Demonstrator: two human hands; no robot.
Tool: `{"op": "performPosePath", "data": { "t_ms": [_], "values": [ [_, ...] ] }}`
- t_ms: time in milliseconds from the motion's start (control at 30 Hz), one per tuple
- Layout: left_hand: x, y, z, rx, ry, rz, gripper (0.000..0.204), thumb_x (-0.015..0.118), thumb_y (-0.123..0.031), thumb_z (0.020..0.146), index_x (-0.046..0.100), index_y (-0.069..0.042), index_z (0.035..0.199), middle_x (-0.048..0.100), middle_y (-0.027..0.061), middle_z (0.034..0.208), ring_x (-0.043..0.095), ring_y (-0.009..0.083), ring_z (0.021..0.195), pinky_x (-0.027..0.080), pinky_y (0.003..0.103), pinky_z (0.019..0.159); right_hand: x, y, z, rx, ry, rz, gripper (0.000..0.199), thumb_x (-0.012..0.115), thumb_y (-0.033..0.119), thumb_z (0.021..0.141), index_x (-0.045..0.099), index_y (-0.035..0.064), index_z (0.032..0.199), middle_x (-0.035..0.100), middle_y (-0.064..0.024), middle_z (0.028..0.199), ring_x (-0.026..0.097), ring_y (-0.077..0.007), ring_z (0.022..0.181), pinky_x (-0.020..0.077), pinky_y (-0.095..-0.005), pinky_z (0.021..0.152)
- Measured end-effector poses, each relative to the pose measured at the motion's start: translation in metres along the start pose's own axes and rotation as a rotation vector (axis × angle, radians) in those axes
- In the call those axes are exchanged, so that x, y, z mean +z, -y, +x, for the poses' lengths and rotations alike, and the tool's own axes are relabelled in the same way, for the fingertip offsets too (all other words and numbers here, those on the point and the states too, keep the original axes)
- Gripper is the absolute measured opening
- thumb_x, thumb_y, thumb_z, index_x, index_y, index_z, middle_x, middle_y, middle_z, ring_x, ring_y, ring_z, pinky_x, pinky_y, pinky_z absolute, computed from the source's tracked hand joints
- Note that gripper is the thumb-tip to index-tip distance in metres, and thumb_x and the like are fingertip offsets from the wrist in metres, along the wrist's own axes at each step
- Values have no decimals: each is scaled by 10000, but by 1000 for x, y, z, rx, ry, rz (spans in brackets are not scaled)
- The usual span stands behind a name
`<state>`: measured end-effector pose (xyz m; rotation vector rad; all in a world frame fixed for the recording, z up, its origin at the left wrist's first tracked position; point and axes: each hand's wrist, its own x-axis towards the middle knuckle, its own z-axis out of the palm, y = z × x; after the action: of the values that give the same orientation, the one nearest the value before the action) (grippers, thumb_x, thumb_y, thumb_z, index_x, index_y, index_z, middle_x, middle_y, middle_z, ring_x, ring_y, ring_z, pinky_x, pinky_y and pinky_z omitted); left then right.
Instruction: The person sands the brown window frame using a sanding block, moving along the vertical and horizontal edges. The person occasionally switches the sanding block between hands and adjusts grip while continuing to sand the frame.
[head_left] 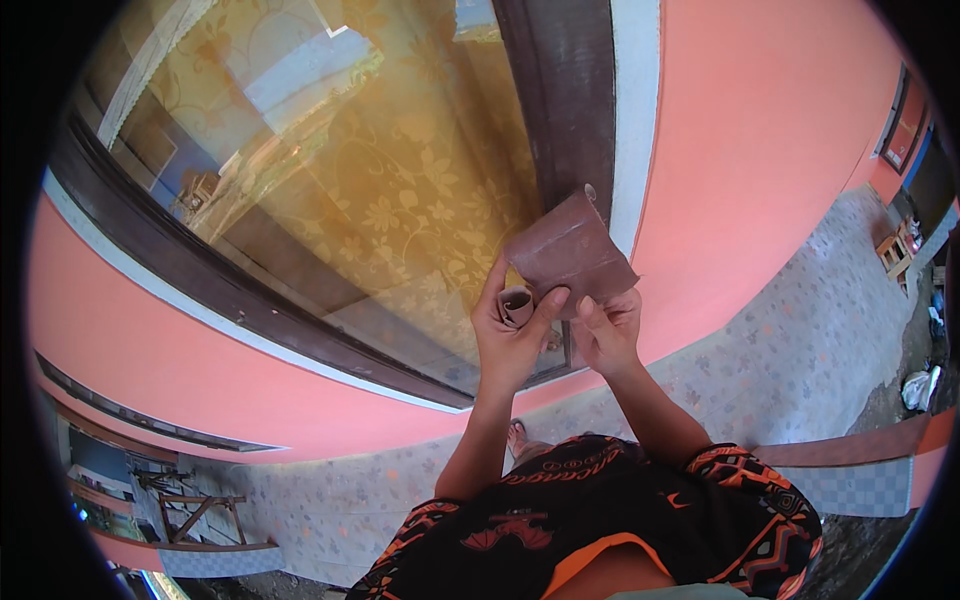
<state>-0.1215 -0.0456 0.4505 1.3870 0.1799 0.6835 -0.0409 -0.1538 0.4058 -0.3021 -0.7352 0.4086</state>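
A brown, curling sheet of sandpaper [575, 245] is spread between my two hands in front of the window. My left hand [505, 345] grips its lower left edge, thumb laid over the front. A small rolled-up piece [516, 306], pale outside and dark inside, is also tucked in the left palm. My right hand [612, 335] pinches the lower right part, with the thumb in front and the other fingers mostly hidden behind the sheet. The sheet's upper right corner curls over, and a crease runs across its face.
Close ahead is a window pane [400, 180] with a yellow floral curtain behind it, set in a dark brown frame [560, 110]. Pink wall [750, 130] surrounds it. Below lies a patterned tile floor [730, 380]. A wooden rack [205, 515] stands at the lower left.
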Motion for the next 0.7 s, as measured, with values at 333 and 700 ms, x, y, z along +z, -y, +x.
{"op": "performPosePath", "data": {
  "t_ms": [333, 700],
  "values": [
    [-17, -9, 2, -105, 77, -361, 416, 860, -83, 963, 716, 56, 1328, 723, 28, 845, 519, 36, 547, 355, 218, 470, -14, 28, 4, 120, -9, -94, 277, 744, 36, 1032, 717, -60, 1291, 768, -146, 1269, 725, -222, 1190, 577, -427, 1048],
    [-7, -7, -3, 150, -33, 117, 610, 925, 19, 851, 694, 35, 1415, 790, 50, 990, 685, 59, 752, 479, 188, 596, -29, 29, -6, 71, -53, -115, 370, 764, -39, 970, 692, -78, 1330, 757, -169, 1287, 718, -252, 1227, 580, -440, 1057]
  ]
}}
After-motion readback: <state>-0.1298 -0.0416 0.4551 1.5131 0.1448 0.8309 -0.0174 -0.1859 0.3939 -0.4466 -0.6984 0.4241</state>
